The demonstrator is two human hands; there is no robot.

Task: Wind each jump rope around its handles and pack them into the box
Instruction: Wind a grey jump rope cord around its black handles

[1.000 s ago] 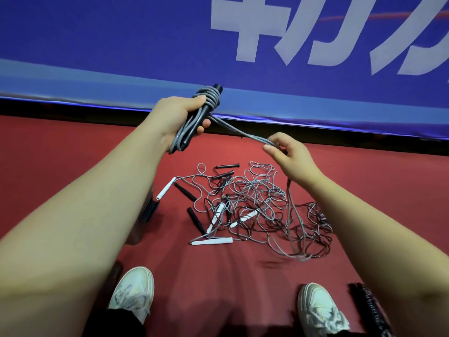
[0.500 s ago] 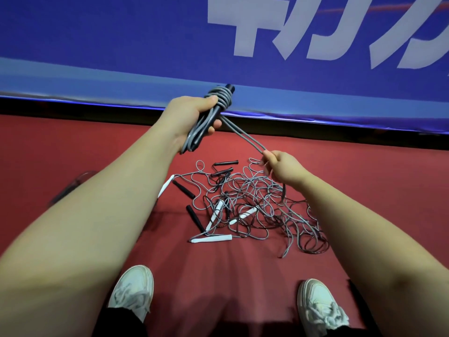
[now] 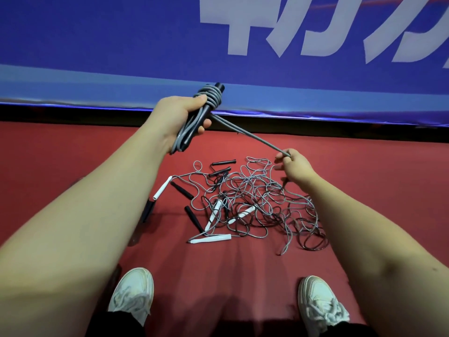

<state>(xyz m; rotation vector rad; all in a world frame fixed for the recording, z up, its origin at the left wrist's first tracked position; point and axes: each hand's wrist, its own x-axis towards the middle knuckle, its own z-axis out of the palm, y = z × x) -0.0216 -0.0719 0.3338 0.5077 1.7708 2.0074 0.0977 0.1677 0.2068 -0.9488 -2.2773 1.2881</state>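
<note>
Jump rope (image 3: pixel 252 136): coils wound on black handles (image 3: pixel 206 110), gripped by left hand (image 3: pixel 179 117); taut doubled strand runs down-right to right hand (image 3: pixel 295 166), which pinches it above floor tangle (image 3: pixel 252 203).

Surface findings, near to far.

- Shoes (image 3: pixel 132 295): white uppers, smooth and leather-like, with woven cloth laces.
- Floor (image 3: pixel 73 154): red covering, matt, of fine even texture with no sheen.
- White handles (image 3: pixel 162 189) lying loose on it: hard plastic, smooth, slightly shiny.
- Dark cords (image 3: pixel 312 249) at the right of the pile: thin and glossy.
- Grey rope (image 3: pixel 252 136), taut stretch: smooth coated cord with a dull satin finish.
- Black handles (image 3: pixel 220 86) inside the wound bundle: matt and rubbery in look.
- Banner (image 3: pixel 121 45) at the far side: blue sheet with white lettering, smooth, faintly glossy along its lower edge (vinyl, by appearance).
</note>
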